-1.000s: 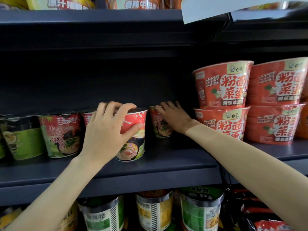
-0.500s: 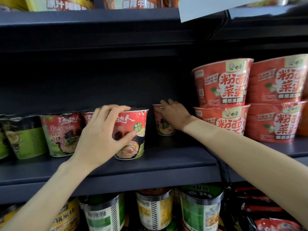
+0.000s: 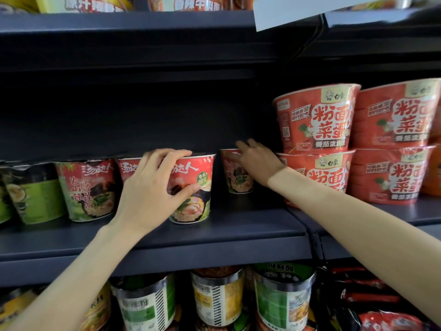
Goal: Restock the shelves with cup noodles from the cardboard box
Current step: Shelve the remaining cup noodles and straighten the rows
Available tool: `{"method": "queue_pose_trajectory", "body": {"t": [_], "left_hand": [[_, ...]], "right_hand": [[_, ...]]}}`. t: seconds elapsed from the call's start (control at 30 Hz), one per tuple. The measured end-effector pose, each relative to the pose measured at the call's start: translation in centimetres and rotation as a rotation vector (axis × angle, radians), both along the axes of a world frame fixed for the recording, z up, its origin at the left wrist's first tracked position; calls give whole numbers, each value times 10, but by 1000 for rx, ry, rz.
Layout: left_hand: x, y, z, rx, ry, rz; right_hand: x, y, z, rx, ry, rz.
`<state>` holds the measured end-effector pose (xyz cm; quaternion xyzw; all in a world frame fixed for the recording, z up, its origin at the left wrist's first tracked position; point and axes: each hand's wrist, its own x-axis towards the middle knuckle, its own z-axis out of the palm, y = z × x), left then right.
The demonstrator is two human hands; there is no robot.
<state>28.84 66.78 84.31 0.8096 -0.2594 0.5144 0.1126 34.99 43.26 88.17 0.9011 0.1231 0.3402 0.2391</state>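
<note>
A red and green cup of noodles (image 3: 194, 187) stands upright on the dark middle shelf (image 3: 238, 225). My left hand (image 3: 152, 189) grips it from the left, fingers over its rim and thumb on its front. Farther back stands a second red cup (image 3: 235, 177), upright. My right hand (image 3: 259, 161) rests on that cup's right side and top with fingers curled round it. Another red cup (image 3: 88, 187) stands to the left, and one more (image 3: 127, 167) sits behind my left hand. The cardboard box is out of view.
Stacked large red noodle bowls (image 3: 317, 120) fill the shelf on the right, close to my right hand. Green cups (image 3: 33, 192) stand at far left. The shelf below holds banded tubs (image 3: 217, 297). A white paper tag (image 3: 286, 10) hangs from the upper shelf.
My right hand and its cup have moved slightly deeper into the shelf. My left hand has turned the front cup so more of its label faces out. The view has drifted.
</note>
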Motion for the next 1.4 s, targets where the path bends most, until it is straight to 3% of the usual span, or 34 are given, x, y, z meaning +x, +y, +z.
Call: {"method": "queue_pose_trajectory", "body": {"t": [0.13, 0.27, 0.4, 0.57, 0.77, 1.4], "left_hand": [[0, -5, 0, -3, -23, 21], [3, -27, 3, 8, -28, 32], [-2, -68, 8, 15, 9, 40], [6, -73, 15, -291, 376, -471], [16, -70, 3, -433, 733, -354], [15, -96, 4, -298, 733, -321]], "right_hand": [[-59, -16, -18, 550, -38, 313], [-109, -22, -54, 841, 37, 528], [-102, -17, -68, 899, 147, 506], [-91, -21, -67, 965, 115, 467], [-85, -17, -63, 1006, 156, 437], [-89, -32, -68, 1007, 99, 390]]}}
